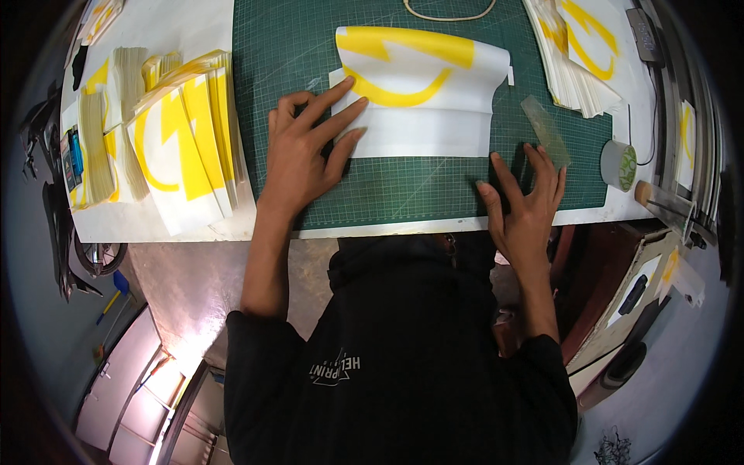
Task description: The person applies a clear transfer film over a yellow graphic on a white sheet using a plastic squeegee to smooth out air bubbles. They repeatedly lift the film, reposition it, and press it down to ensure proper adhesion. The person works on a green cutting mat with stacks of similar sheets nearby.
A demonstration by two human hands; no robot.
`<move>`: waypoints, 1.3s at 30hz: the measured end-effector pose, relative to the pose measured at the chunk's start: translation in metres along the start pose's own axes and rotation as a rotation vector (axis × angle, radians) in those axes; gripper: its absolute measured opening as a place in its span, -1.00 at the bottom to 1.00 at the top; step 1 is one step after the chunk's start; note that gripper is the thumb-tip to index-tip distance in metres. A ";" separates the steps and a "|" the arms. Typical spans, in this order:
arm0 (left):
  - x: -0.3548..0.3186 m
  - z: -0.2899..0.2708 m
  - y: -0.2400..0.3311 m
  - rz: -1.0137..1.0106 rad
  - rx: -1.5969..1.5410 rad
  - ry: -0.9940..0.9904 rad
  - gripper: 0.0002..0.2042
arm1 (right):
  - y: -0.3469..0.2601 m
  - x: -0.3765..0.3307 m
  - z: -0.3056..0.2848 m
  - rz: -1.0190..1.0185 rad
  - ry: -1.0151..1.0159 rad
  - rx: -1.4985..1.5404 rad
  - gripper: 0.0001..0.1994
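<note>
A white sheet with a yellow printed design (pixel 418 128) lies on the green cutting mat (pixel 387 198) before me. Its far part is bent over, and a crease runs across the nearer part. My left hand (pixel 310 143) is spread open, with fingertips resting on the sheet's left edge. Beside the lower right corner is my right hand (pixel 527 194), fingers apart and holding nothing. Its fingertips lie at the near end of a clear plastic strip (pixel 545 128) on the mat. Whether the index finger touches the sheet's corner is hard to tell.
Piles of folded yellow-and-white sheets (pixel 170 147) stand at the left. Another stack (pixel 573 70) sits at the far right, near a roll of tape (pixel 618 165) and a dark device with a cable (pixel 645 35). A pale cord (pixel 449 18) loops at the mat's far edge.
</note>
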State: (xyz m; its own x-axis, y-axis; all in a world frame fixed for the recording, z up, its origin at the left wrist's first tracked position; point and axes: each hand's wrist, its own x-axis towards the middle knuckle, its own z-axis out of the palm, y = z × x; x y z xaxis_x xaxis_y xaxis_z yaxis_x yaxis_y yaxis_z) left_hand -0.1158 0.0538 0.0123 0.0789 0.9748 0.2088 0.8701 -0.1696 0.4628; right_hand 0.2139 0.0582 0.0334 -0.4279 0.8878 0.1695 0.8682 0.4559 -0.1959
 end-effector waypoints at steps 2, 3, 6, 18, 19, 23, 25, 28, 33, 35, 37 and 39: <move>-0.002 0.002 0.000 0.015 0.016 0.005 -0.61 | 0.003 0.006 0.003 -0.043 0.100 0.090 -0.61; 0.001 0.001 0.000 0.025 0.021 0.004 -0.60 | 0.000 0.014 0.007 -0.080 0.158 0.151 -0.63; 0.004 -0.003 0.002 0.048 0.026 -0.011 -0.56 | -0.022 0.046 0.026 -0.221 0.176 0.301 -0.68; -0.022 -0.008 0.038 0.132 0.196 -0.133 -0.47 | -0.016 0.049 0.019 -0.325 -0.088 0.223 -0.57; -0.018 -0.006 0.039 0.178 0.183 -0.169 -0.45 | -0.017 0.050 0.018 -0.332 -0.105 0.221 -0.57; -0.008 -0.001 0.037 0.196 0.151 -0.299 -0.32 | -0.014 0.056 0.015 -0.356 -0.177 0.200 -0.51; 0.000 -0.005 0.034 0.181 0.138 -0.340 -0.21 | -0.010 0.062 0.013 -0.350 -0.218 0.171 -0.41; 0.017 -0.009 0.028 0.175 0.152 -0.352 -0.01 | 0.002 0.080 0.014 -0.343 -0.257 0.116 -0.13; 0.041 -0.013 0.020 0.145 0.197 -0.395 0.35 | 0.017 0.110 0.014 -0.317 -0.296 0.046 0.28; 0.044 -0.018 0.018 0.117 0.211 -0.436 0.46 | 0.019 0.111 0.014 -0.317 -0.300 0.057 0.30; 0.045 -0.024 0.016 0.081 0.235 -0.491 0.52 | 0.019 0.111 0.014 -0.318 -0.306 0.067 0.29; 0.045 -0.026 0.015 0.066 0.226 -0.514 0.55 | 0.016 0.111 0.011 -0.319 -0.309 0.077 0.24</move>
State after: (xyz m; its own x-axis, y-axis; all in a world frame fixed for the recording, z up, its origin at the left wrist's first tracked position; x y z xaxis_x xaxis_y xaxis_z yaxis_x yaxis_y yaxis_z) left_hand -0.1119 0.0915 0.0511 0.3144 0.9180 -0.2417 0.9334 -0.2527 0.2547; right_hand 0.1781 0.1645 0.0387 -0.7362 0.6741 -0.0607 0.6645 0.7028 -0.2542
